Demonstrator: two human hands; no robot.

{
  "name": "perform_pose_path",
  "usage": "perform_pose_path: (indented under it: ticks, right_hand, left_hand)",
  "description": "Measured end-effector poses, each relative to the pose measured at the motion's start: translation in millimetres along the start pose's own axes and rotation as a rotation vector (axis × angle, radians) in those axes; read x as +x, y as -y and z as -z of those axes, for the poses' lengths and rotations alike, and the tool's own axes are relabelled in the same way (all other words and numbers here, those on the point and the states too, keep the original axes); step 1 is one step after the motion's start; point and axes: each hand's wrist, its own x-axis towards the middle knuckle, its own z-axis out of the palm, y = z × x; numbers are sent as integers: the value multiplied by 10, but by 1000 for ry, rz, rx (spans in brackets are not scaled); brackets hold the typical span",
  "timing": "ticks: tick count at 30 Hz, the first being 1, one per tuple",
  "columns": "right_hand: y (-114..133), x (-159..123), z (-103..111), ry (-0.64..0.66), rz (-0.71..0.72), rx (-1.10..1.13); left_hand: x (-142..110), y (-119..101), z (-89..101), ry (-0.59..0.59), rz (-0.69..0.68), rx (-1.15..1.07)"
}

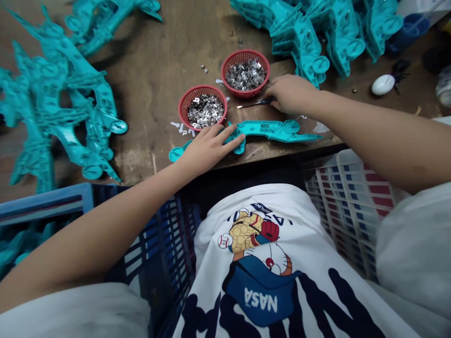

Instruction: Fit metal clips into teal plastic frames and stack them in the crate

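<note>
A long teal plastic part (268, 129) lies along the table's near edge. My left hand (204, 148) rests over its left portion, fingers stretched and spread, hiding some of it. The part's rounded left end (178, 152) shows beyond the wrist. Just behind the part, my right hand (291, 94) has its fingers closed at the dark end of a slim tool (255, 103) with a bright tip pointing left; its exact kind is unclear. Small metal clips fill two red baskets, the nearer basket (181, 112) by my left hand and the farther basket (243, 95) beside my right fingers.
Teal parts lie in a tangled heap (73, 103) at left and in stacks (296, 42) at back right. A white egg-shaped object (383, 85) and a blue cup (410, 30) stand at right. Below the edge are a blue crate (45, 199) and a white crate (347, 188).
</note>
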Motion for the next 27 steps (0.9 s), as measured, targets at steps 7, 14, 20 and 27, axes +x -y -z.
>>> perform_pose_path:
  ticks: [7,14,20,27]
  right_hand:
    - [284,-339,500,152,-75,15]
    - [359,-445,525,281,-8,29]
    - [540,-493,640,353,56,-49]
    - [666,-471,614,314,26,-129]
  left_hand:
    - [-41,-28,52,47,-3,18]
    - [-78,-122,257,-54,-87,-113]
    - [358,-196,76,-26,19,-167]
    - [642,-426,-157,-30,260,-107]
